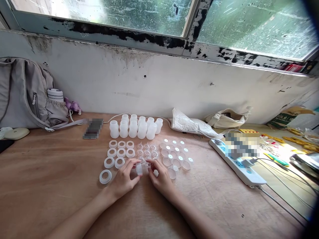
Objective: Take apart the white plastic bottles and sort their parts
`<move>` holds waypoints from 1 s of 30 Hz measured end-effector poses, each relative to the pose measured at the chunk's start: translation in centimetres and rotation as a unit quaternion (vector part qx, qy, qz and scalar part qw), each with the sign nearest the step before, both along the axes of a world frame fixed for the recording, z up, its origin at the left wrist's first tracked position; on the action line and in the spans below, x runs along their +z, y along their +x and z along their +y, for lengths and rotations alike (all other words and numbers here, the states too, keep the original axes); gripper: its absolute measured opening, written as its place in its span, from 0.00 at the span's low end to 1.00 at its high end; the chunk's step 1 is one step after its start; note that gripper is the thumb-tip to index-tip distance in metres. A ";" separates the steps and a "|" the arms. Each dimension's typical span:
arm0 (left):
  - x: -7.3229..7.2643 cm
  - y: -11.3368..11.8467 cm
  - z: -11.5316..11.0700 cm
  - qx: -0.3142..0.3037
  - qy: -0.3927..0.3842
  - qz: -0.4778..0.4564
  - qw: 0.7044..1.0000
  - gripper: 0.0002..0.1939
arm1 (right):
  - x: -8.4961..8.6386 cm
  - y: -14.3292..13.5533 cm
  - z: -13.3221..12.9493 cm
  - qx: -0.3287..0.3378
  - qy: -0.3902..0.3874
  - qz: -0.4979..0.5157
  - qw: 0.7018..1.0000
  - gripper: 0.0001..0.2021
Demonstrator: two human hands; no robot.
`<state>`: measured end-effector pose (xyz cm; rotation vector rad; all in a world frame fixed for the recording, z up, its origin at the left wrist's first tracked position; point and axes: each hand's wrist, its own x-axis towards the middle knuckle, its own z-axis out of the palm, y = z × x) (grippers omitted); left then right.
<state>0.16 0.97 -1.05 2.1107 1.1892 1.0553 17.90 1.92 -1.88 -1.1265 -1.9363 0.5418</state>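
My left hand [126, 176] pinches a translucent ribbed screw ring [139, 168] between thumb and fingers, tilted on its edge above the table. Close beside it, my right hand [160, 176] has its thumb and index finger drawn together at the front of the clear ringed nipple-like pieces [147, 153]; a small clear piece seems to be at the fingertips, partly hidden. More translucent screw rings [121, 152] lie in rows left of those pieces. To the right are round clear caps [176, 161], several with small white dots. Frosted white bottles [133, 128] stand in a group behind.
A phone [93, 128] lies back left, near a grey backpack [22, 93]. A white padded pouch [190, 123] and a cream bag [225, 118] rest along the wall. At right, a white power strip [238, 162] with plugs and trailing cables crosses the wooden table [62, 199].
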 end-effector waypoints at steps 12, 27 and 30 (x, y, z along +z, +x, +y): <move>0.5 0.1 -0.1 -0.004 0.037 0.026 0.999 0.18 | 1.3 -0.2 -1.0 0.092 -0.084 0.077 0.989 0.15; 1.1 0.2 -0.3 -0.008 -0.049 -0.051 0.997 0.17 | 0.8 -0.2 0.4 0.115 -0.323 0.275 0.898 0.15; 1.3 0.3 -0.5 -0.006 -0.040 -0.034 0.999 0.17 | 0.8 -0.4 0.2 0.110 -0.319 0.265 0.903 0.14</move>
